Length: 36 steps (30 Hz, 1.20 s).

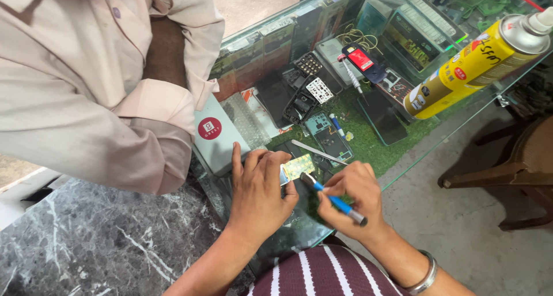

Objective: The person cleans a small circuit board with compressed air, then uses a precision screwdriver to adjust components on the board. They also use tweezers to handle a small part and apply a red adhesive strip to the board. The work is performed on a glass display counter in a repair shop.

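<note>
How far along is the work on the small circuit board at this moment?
Done: phone shells and a keypad frame lie opened on the green mat. In hand: the left hand steadies the circuit board while the right hand sets a blue screwdriver on it. Left: nothing looks reassembled yet.

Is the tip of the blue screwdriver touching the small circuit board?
Touching: in the head view, the blue screwdriver in the right hand meets the edge of the circuit board.

One spray can (476, 61), two screwdrivers (333, 198) (352, 75), one circuit board (298, 167), two hands (259, 192) (349, 197).
</note>
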Available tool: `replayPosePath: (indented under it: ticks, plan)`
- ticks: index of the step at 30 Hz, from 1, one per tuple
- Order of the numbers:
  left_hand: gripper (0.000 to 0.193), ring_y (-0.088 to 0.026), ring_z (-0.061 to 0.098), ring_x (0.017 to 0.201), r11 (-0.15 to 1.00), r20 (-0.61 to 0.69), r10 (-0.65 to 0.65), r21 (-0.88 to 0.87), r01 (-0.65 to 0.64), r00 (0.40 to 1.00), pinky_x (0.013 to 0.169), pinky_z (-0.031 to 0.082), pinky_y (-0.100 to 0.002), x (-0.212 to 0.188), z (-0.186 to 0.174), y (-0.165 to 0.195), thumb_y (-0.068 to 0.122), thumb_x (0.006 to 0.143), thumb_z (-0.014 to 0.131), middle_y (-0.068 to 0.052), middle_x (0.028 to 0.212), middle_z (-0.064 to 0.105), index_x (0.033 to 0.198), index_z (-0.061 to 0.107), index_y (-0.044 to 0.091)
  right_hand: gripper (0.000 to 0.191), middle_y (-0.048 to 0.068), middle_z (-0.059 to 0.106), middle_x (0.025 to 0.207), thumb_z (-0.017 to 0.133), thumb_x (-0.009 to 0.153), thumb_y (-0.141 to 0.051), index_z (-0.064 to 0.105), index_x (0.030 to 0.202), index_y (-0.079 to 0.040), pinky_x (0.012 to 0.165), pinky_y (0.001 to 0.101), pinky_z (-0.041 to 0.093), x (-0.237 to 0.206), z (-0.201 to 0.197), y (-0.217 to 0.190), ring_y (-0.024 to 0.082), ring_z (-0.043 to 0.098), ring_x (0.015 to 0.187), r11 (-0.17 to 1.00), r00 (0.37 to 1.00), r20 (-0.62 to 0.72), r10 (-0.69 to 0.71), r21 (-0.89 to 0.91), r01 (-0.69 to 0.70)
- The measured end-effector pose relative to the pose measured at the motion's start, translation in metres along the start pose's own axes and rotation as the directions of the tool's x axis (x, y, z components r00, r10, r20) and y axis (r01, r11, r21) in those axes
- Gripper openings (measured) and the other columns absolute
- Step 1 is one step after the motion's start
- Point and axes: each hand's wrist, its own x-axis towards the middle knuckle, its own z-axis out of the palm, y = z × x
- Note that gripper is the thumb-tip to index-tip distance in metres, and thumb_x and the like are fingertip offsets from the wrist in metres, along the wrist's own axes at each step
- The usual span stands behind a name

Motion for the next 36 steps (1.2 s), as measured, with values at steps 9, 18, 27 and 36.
replayPosePath:
  ticks: [9,18,27,36]
  plan:
    - [0.053,-0.032,0.057,0.117,1.0,-0.007,0.004,0.013,-0.004,1.0,0.12,0.018,-0.069,-0.0003,-0.0002,-0.0018,0.01,0.07,0.076,-0.009,0.109,0.065,0.117,0.051,0.005,0.021,0.005,0.067,0.078,0.078,0.068,-0.003,0.059,0.075,-0.007,0.077,0.0368,0.043,-0.0014,0.0032,0.0021,0.022,0.06,0.076,0.997,0.996,-0.062,0.07,0.023,-0.069]
    - [0.052,-0.032,0.056,0.117,1.0,-0.002,-0.003,0.018,0.003,1.0,0.119,0.018,-0.069,0.0006,-0.0002,-0.0002,0.009,0.07,0.075,-0.009,0.108,0.065,0.116,0.051,0.005,0.02,0.008,0.063,0.08,0.075,0.07,-0.001,0.058,0.078,-0.005,0.075,0.0367,0.044,-0.0026,0.0049,0.004,0.023,0.06,0.078,0.995,0.989,-0.115,0.095,-0.004,-0.097]
    - [0.049,-0.032,0.057,0.116,1.0,-0.004,-0.019,0.02,0.019,1.0,0.12,0.018,-0.069,0.0015,-0.0004,-0.0001,0.009,0.071,0.075,-0.009,0.107,0.065,0.114,0.052,0.005,0.02,0.008,0.062,0.081,0.076,0.07,0.0,0.058,0.078,-0.005,0.073,0.036,0.046,-0.0006,0.0062,0.0048,0.023,0.061,0.077,0.995,0.99,-0.103,0.097,0.043,-0.093]
    - [0.049,-0.032,0.057,0.116,0.999,-0.003,-0.025,0.022,0.025,1.0,0.119,0.018,-0.068,0.0016,-0.0002,0.0002,0.011,0.07,0.076,-0.008,0.107,0.065,0.112,0.052,0.004,0.021,0.008,0.061,0.083,0.075,0.071,0.0,0.056,0.078,-0.005,0.07,0.0336,0.047,-0.0014,0.0034,0.0033,0.023,0.06,0.077,0.979,0.983,-0.069,0.17,0.122,-0.161]
